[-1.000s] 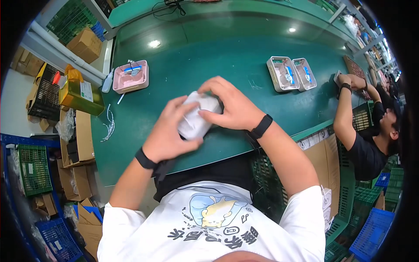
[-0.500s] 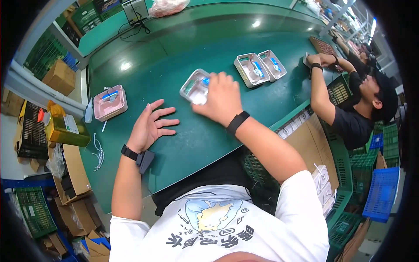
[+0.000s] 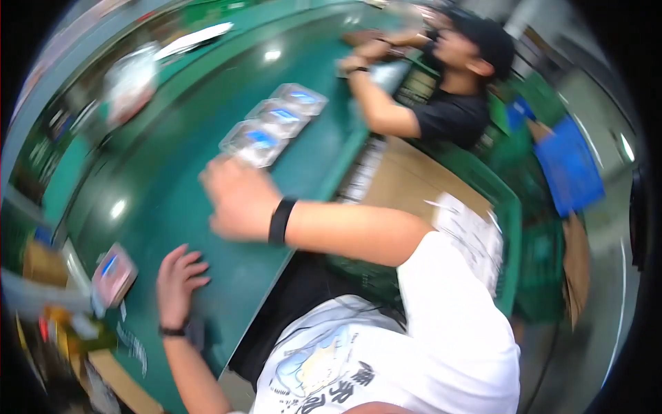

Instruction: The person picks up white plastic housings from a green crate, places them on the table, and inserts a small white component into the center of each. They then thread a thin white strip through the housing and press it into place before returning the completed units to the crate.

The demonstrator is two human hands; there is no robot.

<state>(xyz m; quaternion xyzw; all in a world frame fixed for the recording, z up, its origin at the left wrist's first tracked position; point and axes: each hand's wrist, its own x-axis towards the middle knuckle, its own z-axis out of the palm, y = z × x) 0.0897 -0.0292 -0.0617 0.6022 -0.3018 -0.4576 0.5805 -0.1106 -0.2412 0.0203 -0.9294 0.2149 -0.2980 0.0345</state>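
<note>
My right hand (image 3: 241, 199), its grip unclear, is beside the nearest whitish rectangular box (image 3: 270, 155) on the green surface (image 3: 162, 207); my left hand (image 3: 178, 281) spreads open. Dark characters (image 3: 360, 375) mark my white T-shirt (image 3: 455, 317).

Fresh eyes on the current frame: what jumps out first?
First, the row of three pale cases with blue pieces in them, above centre on the green table; the right hand is at the row's near end, too blurred to tell whether it touches. Then the left hand, fingers spread, at lower left, a pink case beyond it. Upper right: a co-worker in black.
</note>
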